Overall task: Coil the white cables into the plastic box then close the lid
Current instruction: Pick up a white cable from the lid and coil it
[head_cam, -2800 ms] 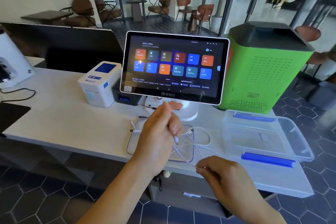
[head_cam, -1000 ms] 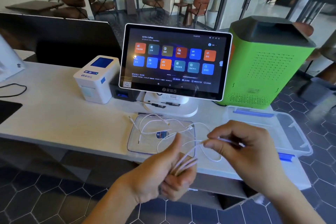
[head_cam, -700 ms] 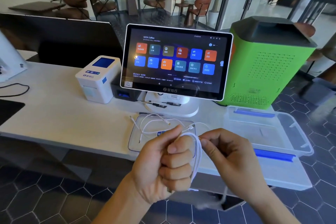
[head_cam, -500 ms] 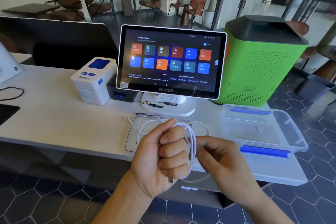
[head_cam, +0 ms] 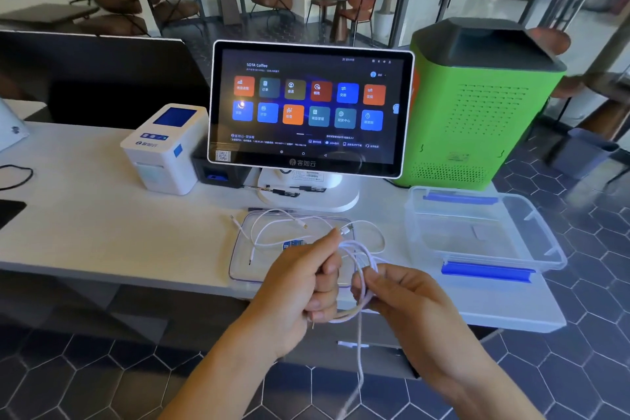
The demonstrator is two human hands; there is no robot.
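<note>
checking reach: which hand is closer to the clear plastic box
Right. The right hand is just front-left of the plastic box; the left hand is farther left, over the lid.

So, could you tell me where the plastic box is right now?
The plastic box sits open on the white counter, right side of the head view, before the green machine, beside its lid.

The left hand (head_cam: 306, 286) is gripping a looped white cable (head_cam: 363, 269) in front of the table (head_cam: 85, 232), and the right hand (head_cam: 409, 303) is pinching its strands. More cables (head_cam: 272, 232) are lying on the clear lid (head_cam: 245, 269), beside the open plastic box (head_cam: 538, 235).
</note>
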